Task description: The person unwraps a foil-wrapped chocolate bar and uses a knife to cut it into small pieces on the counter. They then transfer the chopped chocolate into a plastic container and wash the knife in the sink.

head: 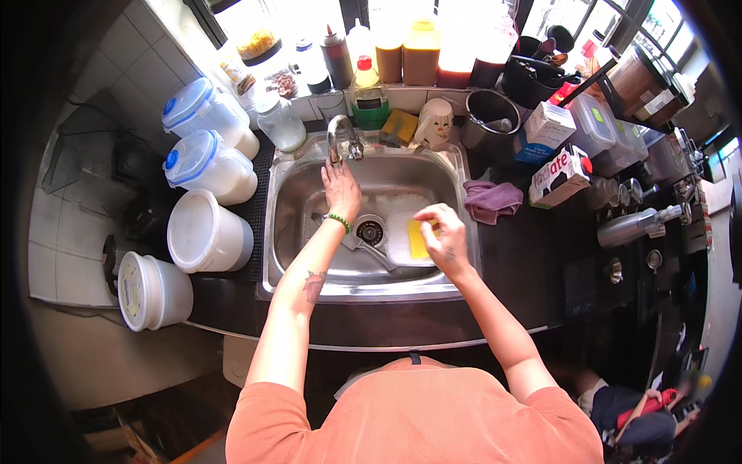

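Observation:
My left hand (341, 188) reaches under the spout of the chrome faucet (342, 136), fingers extended, over the stainless steel sink (307, 255). My right hand (445, 238) is over the sink's right side, its fingertips curled near a flat yellow item (416, 239); whether they grip it is unclear. The yellow item appears over a translucent white container or lid (397, 232) in the basin. A grey-handled utensil (374, 253) lies beside the round drain (369, 230), partly hidden by my left arm.
Lidded plastic containers (211, 231) line the left counter. Behind the sink are dish soap (369, 95), a yellow sponge (400, 126), a white mug (436, 120) and a black bin (493, 119). On the right lie a purple cloth (493, 201) and a carton (559, 177). Another person (635, 414) is at lower right.

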The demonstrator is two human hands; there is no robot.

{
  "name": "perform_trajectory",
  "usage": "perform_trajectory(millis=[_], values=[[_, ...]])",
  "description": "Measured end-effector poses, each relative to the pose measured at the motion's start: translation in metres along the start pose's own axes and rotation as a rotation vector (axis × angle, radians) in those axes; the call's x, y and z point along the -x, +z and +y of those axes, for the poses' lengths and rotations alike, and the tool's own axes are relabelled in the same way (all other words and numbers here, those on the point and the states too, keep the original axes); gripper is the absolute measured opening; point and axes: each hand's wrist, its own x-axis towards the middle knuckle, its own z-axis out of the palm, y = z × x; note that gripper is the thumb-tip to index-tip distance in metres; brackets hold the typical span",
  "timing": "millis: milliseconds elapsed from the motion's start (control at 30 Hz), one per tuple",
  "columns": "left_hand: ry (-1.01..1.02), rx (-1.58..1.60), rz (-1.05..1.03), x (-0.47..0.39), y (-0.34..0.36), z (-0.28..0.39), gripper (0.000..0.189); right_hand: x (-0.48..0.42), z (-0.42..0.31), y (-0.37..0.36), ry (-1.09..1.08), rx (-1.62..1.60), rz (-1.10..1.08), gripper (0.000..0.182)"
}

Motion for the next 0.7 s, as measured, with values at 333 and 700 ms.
perform_trajectory(millis=[333, 700], values=[[-0.424, 1.81, -0.254, 0.011, 0.036, -0.015, 0.014, -0.08, -0.004, 0.125, 0.05, -0.014, -0.277, 0.016], [-0.647, 2.081, -0.295, 0.012, 0.024, 0.007, 0.036, -0.124, -0.015, 0.122, 0.359, 0.075, -0.53, 0.023]])
